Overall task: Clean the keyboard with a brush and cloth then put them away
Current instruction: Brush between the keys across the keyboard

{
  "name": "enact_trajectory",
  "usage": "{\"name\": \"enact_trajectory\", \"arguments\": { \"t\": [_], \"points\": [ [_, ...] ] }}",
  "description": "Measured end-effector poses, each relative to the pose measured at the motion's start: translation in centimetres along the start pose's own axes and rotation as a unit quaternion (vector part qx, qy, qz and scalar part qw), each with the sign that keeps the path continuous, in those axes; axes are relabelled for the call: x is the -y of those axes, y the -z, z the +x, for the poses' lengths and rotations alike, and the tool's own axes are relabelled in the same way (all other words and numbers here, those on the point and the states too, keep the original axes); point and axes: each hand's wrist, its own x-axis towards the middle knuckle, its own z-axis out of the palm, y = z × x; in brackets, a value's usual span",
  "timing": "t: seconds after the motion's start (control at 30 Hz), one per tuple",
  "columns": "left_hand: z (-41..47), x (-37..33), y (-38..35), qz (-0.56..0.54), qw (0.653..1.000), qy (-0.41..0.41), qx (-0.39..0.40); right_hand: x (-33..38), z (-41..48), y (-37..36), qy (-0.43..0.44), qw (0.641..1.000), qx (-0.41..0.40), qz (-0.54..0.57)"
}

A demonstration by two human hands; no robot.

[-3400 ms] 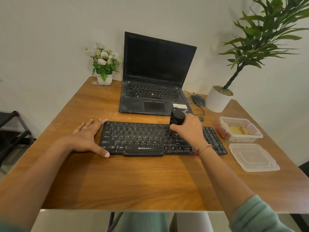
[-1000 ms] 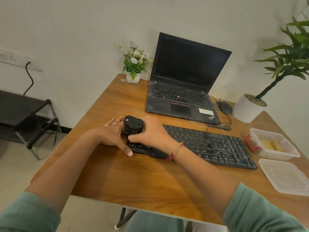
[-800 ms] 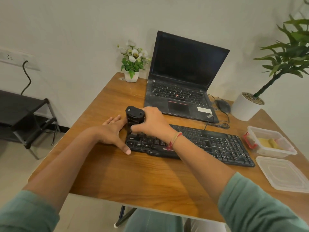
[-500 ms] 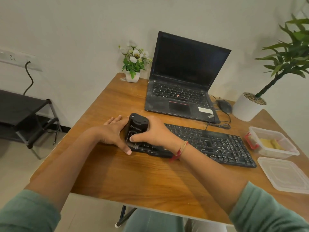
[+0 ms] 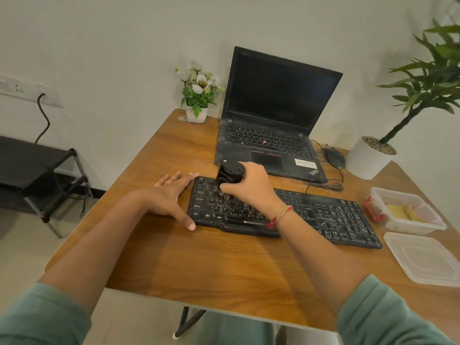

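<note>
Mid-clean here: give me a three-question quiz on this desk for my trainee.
1. True or false: the left hand grips the brush.
2. Which part of the Zebronics keyboard is the brush over? A) left end B) middle C) right end
3. Fill in: the yellow cloth lies in the open plastic ____, whose lid lies beside it.
Key: 1 false, the right hand grips it. 2 A. 3 container.
</note>
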Motion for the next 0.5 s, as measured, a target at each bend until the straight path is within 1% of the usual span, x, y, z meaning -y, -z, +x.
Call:
{"name": "enact_trajectory", "arguments": {
  "t": [0.03, 0.13, 0.17, 0.2, 0.23, 0.33, 0.37, 0.4, 0.5],
  "points": [
    [0.0, 0.0, 0.0, -0.001, 1.0, -0.001, -0.001, 0.1, -0.4, 0.0, 0.005, 1.0, 0.015, 0.005],
    [-0.1, -0.1, 0.0, 0.003, 1.0, -0.003, 0.001, 0.8, -2.4, -0.5, 0.039, 0.993, 0.104, 0.032],
    [-0.1, -0.2, 0.1, 0.004, 1.0, -0.004, 0.002, 0.7, -2.6, -0.4, 0.041, 0.991, 0.122, 0.043],
    [-0.2, -0.3, 0.1, 0.004, 1.0, -0.004, 0.002, 0.5, -2.6, 0.0, 0.036, 0.99, 0.126, 0.044],
    [-0.3, -0.3, 0.1, 0.004, 1.0, -0.006, 0.003, 0.1, -2.2, 0.4, 0.026, 0.993, 0.113, 0.036],
    [-0.3, -0.3, 0.1, -0.003, 1.0, -0.008, 0.002, -1.3, -0.8, 1.7, -0.014, 1.0, 0.022, 0.008],
    [-0.3, -0.3, 0.0, -0.003, 1.0, -0.005, 0.002, -1.5, -0.8, 1.8, -0.025, 1.0, 0.008, 0.017],
    [-0.3, -0.4, 0.0, -0.003, 1.0, -0.002, 0.003, -1.4, -1.1, 1.6, -0.031, 0.999, 0.016, 0.024],
    [-0.3, -0.5, 0.1, -0.001, 1.0, 0.005, 0.005, -0.6, -2.8, 0.4, 0.002, 0.995, 0.089, 0.05]
  ]
}}
